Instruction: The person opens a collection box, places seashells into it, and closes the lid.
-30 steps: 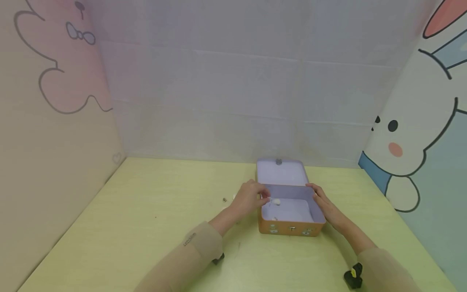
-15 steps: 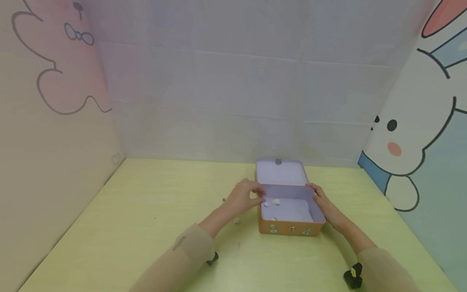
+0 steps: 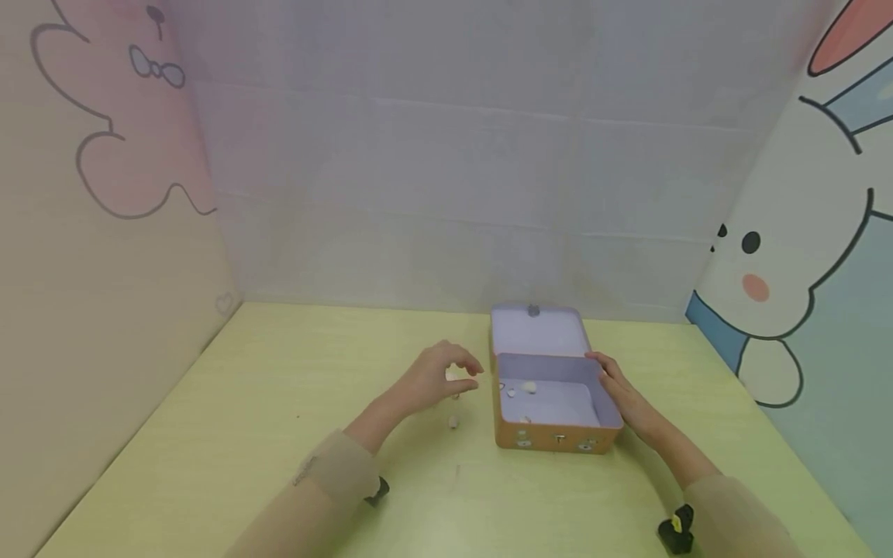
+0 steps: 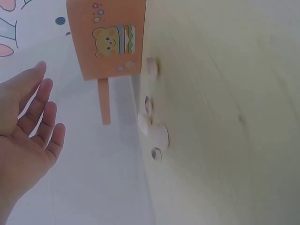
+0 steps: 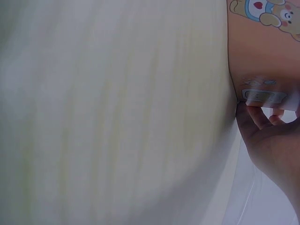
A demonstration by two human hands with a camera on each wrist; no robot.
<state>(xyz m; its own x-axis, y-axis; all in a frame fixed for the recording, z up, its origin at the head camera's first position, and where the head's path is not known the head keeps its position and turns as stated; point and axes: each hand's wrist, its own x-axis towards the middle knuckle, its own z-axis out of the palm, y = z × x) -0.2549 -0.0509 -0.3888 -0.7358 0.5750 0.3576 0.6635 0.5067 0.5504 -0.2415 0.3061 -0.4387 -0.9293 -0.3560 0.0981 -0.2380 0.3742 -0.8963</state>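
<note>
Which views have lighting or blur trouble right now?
Head: soft, even light, but pieces inside the open case are too small to make out. Left wrist: scene turned sideways; small pieces on the table look soft, while the bear print reads clearly. Right wrist: table grain blurred, broad shadow beside the case, right grip dim against the pale backdrop.

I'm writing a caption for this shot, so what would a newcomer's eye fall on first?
Probably the orange box, standing open right of center on the table in the head view, with its lilac-lined lid back and a few small pieces inside. The right hand touches its right side, while the left hand hovers to its left, holding nothing visible. The big white cartoon animal on the right wall also catches the eye.
</note>
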